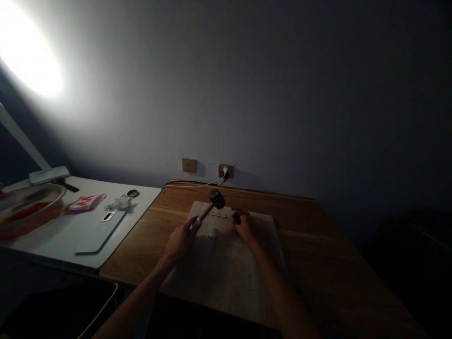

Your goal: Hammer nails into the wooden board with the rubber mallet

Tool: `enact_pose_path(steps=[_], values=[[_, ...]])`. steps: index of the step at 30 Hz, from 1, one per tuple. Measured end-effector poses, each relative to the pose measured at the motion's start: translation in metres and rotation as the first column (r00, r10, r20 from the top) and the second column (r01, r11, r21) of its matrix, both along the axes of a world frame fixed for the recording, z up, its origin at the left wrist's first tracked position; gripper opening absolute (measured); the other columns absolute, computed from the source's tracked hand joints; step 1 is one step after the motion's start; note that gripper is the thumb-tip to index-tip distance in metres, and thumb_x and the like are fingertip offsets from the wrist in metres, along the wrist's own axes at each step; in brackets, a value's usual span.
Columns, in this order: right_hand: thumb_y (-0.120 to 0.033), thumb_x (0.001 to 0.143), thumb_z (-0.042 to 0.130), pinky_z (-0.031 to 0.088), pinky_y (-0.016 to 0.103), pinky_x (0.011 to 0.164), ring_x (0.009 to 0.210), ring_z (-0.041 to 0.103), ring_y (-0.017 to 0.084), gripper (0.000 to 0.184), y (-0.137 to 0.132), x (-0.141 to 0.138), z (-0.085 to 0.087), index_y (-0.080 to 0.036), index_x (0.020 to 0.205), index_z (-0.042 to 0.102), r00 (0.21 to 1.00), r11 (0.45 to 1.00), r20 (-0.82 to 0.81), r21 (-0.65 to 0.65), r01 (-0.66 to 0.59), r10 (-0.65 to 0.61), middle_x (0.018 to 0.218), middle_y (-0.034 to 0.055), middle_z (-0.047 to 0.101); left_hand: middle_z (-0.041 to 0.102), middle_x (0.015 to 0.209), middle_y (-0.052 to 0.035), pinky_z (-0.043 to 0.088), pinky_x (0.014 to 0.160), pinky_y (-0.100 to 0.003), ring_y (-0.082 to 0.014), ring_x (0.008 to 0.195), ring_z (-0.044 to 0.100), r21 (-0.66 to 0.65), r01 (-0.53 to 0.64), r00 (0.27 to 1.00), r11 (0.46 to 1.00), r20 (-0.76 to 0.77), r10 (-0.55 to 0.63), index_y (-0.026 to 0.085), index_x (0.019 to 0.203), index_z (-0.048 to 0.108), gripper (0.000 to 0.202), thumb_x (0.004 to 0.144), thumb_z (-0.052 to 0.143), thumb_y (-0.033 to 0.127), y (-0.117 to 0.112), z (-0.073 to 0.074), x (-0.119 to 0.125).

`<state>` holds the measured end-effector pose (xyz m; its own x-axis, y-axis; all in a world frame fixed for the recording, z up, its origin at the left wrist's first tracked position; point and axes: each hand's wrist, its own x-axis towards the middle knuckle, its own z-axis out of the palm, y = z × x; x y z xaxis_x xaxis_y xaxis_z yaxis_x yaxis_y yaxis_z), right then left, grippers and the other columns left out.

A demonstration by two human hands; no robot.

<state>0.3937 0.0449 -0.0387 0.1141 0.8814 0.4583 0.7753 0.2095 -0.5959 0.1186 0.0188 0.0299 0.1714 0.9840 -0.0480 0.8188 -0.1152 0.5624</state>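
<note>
My left hand (181, 241) is closed round the wooden handle of a mallet (213, 202), whose black head is raised above the far edge of a pale board (226, 268). My right hand (244, 227) is closed on a small dark object (236, 217) that stands on the board; I cannot make out what it is. Between the two hands, near the board's far edge, lies a row of small metal pieces (219, 214). The room is dim.
The board lies on a wooden table (318, 263). A white table (70, 230) adjoins it on the left with a lamp base (49, 174), a bowl (28, 207), a red-and-white packet (84, 202) and a grey flat case (100, 231). A white cable (197, 185) runs to a wall socket (226, 170).
</note>
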Motion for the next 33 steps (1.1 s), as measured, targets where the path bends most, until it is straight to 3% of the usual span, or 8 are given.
enact_pose_path(steps=[8, 33], values=[[-0.009, 0.081, 0.059, 0.055, 0.036, 0.091, 0.1, 0.068, 0.022, 0.031, -0.0005, 0.0006, -0.0008, -0.021, 0.106, 0.074, 0.997, 0.996, 0.016, 0.052, -0.077, 0.076, 0.102, 0.0083, 0.074, 0.076, 0.11, -0.0134, 0.049, 0.079, -0.032, -0.0312, 0.104, 0.072, 0.003, 0.007, 1.0, 1.0, -0.009, -0.007, 0.027, 0.141, 0.057, 0.055, 0.101, 0.033, 0.057, -0.0023, 0.004, 0.001], [-0.008, 0.084, 0.058, 0.053, 0.043, 0.096, 0.104, 0.065, 0.027, 0.041, 0.0034, 0.0005, -0.005, -0.021, 0.121, 0.068, 0.987, 0.997, 0.148, 0.036, -0.075, 0.069, 0.103, 0.0105, 0.071, 0.076, 0.114, -0.0128, 0.049, 0.083, -0.031, -0.0287, 0.108, 0.07, -0.002, 0.025, 1.0, 1.0, -0.002, -0.025, 0.027, 0.141, 0.057, 0.052, 0.102, 0.035, 0.053, -0.003, 0.0059, 0.0016]])
